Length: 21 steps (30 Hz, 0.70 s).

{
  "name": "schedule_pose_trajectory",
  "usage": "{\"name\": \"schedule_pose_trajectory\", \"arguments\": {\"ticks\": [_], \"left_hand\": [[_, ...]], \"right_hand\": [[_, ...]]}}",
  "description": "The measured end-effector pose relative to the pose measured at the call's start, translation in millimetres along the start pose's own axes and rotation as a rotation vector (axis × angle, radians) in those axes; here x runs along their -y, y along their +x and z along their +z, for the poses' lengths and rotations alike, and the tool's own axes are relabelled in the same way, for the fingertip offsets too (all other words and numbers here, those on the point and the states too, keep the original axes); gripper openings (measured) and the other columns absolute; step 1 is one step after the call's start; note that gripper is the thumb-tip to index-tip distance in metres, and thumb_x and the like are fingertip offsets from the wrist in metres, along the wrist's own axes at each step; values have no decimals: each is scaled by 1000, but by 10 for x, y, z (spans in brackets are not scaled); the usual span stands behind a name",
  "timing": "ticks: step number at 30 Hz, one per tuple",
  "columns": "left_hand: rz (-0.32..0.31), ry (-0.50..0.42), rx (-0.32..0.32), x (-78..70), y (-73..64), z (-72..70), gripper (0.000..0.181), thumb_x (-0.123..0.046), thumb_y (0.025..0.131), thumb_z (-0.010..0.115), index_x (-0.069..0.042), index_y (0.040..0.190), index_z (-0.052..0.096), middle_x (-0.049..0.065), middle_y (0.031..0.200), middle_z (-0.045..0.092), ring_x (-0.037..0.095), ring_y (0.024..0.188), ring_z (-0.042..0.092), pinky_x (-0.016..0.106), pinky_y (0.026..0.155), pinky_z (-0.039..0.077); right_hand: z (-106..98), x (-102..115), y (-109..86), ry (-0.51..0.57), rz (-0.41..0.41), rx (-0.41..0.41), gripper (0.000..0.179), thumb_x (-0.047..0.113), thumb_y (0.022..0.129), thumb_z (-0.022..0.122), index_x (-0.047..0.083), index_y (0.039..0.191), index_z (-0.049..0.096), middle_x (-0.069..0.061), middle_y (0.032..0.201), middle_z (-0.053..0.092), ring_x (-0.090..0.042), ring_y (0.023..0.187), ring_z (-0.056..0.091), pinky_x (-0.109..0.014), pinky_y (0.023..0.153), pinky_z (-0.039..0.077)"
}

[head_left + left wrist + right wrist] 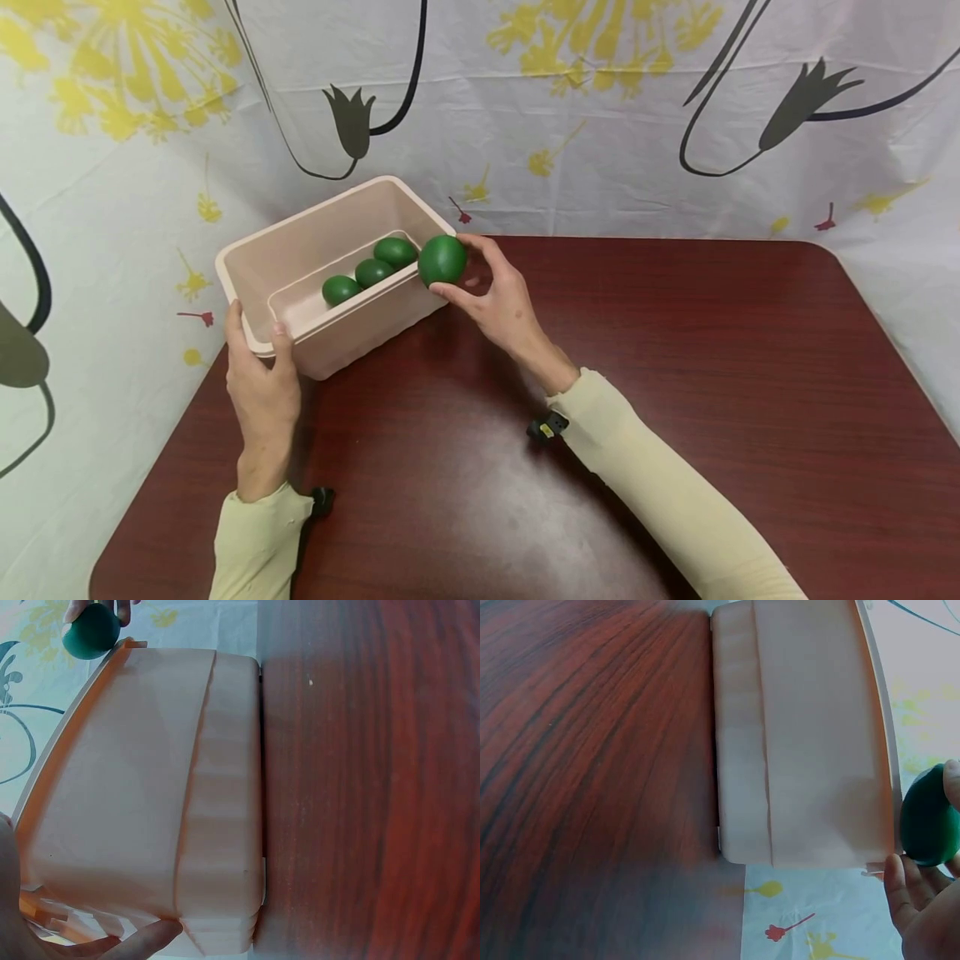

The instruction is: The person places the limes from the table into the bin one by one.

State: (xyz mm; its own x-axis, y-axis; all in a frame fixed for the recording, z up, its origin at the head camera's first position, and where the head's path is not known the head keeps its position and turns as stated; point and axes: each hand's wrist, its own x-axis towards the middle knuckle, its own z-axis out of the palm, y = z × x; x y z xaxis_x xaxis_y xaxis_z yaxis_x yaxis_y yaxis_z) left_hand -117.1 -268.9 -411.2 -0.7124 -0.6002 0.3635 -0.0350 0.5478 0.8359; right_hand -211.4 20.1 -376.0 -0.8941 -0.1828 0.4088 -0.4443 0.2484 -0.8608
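In the head view a pale pink plastic bin (360,333) stands at an angle on the table. Several smooth green avocados (341,290) lie in a row on its floor. My right hand (502,304) holds another green avocado (442,260) between thumb and fingers, at rim height by the bin's right end. The right wrist view shows this avocado (928,817) as a dark oval beside the rim. At the bin's near left corner, my left hand (262,392) grips the rim, with fingers (150,939) against the end wall in the left wrist view.
The dark red-brown wooden table (712,375) extends to the right of the bin. Behind it hangs a white cloth (600,183) with yellow and grey plant prints. Small black devices (547,427) sit at both wrists.
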Motion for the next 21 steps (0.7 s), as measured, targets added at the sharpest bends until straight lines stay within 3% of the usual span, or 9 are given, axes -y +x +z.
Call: {"name": "schedule_pose_trajectory", "arguments": {"ticks": [9, 15, 21], "left_hand": [[0, 0, 7, -7, 1, -5, 66, -52, 96, 56, -43, 159, 38, 11, 157, 54, 38, 138, 54, 60, 113, 39], [-4, 7, 7, -1, 6, 0, 67, -53, 96, 56, -43, 159, 38, 12, 157, 54, 39, 138, 54, 61, 113, 38], [-5, 9, 8, 4, 10, 1, 67, -54, 96, 56, -42, 159, 38, 13, 157, 53, 39, 139, 54, 61, 114, 38]], "right_hand": [[1, 30, 57, 1, 4, -3, 72, 28, 84, 87, 17, 147, 54, -6, 136, 63, -20, 105, 65, -33, 89, 56], [11, 46, 115, -2, 1, -5, 72, 28, 84, 87, 16, 147, 54, -7, 141, 62, -32, 102, 69, -37, 89, 58], [31, 43, 155, -5, -9, -8, 72, 29, 83, 88, 17, 146, 55, -6, 142, 62, -30, 105, 69, -37, 91, 58]]}}
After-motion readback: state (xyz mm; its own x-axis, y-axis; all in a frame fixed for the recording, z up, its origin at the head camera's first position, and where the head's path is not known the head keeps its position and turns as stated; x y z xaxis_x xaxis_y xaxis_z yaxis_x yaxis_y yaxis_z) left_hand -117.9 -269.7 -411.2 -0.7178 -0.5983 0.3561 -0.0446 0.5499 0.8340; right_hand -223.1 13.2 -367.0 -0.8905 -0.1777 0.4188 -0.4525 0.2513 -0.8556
